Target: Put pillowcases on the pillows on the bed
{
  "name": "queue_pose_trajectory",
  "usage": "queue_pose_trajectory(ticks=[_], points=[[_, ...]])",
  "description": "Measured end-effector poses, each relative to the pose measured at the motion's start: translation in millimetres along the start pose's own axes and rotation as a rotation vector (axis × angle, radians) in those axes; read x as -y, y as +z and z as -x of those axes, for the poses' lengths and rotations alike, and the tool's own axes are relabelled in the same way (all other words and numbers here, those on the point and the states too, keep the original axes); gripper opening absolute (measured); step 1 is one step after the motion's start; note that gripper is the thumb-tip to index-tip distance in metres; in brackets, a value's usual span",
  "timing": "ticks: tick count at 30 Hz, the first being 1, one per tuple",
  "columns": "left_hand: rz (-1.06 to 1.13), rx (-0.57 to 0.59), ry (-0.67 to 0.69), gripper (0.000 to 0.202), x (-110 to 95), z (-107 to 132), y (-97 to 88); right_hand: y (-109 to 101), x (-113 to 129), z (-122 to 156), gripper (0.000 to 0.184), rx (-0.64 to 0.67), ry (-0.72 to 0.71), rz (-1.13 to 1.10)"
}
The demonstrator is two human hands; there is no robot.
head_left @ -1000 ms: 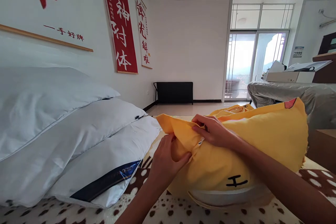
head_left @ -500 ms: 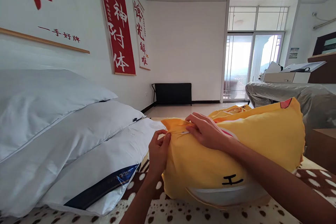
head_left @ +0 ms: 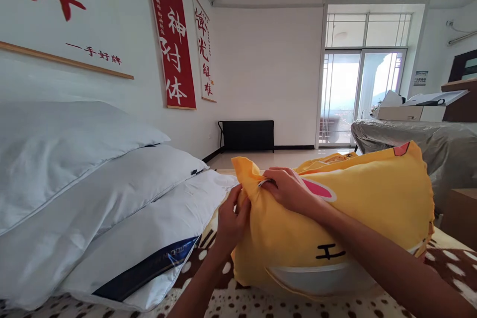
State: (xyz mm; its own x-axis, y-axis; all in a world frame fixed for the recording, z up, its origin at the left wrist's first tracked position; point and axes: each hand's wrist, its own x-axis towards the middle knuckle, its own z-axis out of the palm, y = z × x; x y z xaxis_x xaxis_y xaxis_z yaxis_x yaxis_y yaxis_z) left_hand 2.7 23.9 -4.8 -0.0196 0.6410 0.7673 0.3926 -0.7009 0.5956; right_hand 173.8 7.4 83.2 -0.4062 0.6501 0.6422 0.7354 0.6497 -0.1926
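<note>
A plump pillow in a yellow pillowcase [head_left: 368, 184] lies in front of me, printed with a pink ear shape, black marks and a pale patch. My left hand [head_left: 233, 218] pinches the cloth at the case's left end, just under its raised corner. Along the upper edge of that end, my right hand [head_left: 285, 186] grips the fabric, its fingertips partly tucked into a fold. The cloth bunches up between the two hands. What lies inside the fold is hidden.
White pillows [head_left: 122, 198] are stacked at my left. A spotted brown and cream blanket [head_left: 219, 298] lies underneath. More yellow cloth [head_left: 324, 161] sits behind the pillow. At right stand plastic-covered furniture [head_left: 402, 134], an open white box [head_left: 410, 112] and a brown carton [head_left: 460, 213].
The left-end corner of the pillowcase now stands higher and more bunched. My left hand has shifted slightly right and down, and my right hand has moved slightly down. The camera view shifted a little.
</note>
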Motion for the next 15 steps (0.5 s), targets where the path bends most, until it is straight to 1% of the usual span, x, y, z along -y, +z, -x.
queue_pose_trajectory(ticks=[2, 5, 6, 7, 8, 10, 12, 13, 15], points=[[-0.085, -0.019, 0.129, 0.021, -7, 1, 5.9, 0, 2, 1, 0.014, 0.047, 0.036, 0.007], [-0.231, -0.162, 0.273, 0.02, -11, 7, 11.2, 4, 0, 2, 0.004, 0.076, 0.04, 0.11], [-0.288, -0.205, 0.312, 0.022, -11, 8, 11.2, 6, -1, 3, 0.003, 0.072, 0.036, 0.165], [-0.345, -0.226, 0.344, 0.022, -11, 8, 10.3, 8, -1, 3, 0.005, 0.068, 0.035, 0.222], [-0.403, -0.219, 0.366, 0.02, -12, 7, 8.6, 10, -2, 3, 0.008, 0.07, 0.04, 0.276], [-0.54, -0.154, 0.362, 0.011, -13, 3, 3.9, 13, -1, 2, 0.012, 0.091, 0.058, 0.352], [-0.698, -0.085, 0.302, 0.005, -14, -4, 0.0, 15, 0, 1, 0.012, 0.106, 0.068, 0.373], [-0.771, -0.071, 0.271, 0.006, -15, -7, -0.9, 16, 1, 1, 0.011, 0.1, 0.062, 0.37], [-0.86, -0.096, 0.242, 0.006, -14, -13, 0.3, 17, 2, 2, 0.007, 0.062, 0.015, 0.358]])
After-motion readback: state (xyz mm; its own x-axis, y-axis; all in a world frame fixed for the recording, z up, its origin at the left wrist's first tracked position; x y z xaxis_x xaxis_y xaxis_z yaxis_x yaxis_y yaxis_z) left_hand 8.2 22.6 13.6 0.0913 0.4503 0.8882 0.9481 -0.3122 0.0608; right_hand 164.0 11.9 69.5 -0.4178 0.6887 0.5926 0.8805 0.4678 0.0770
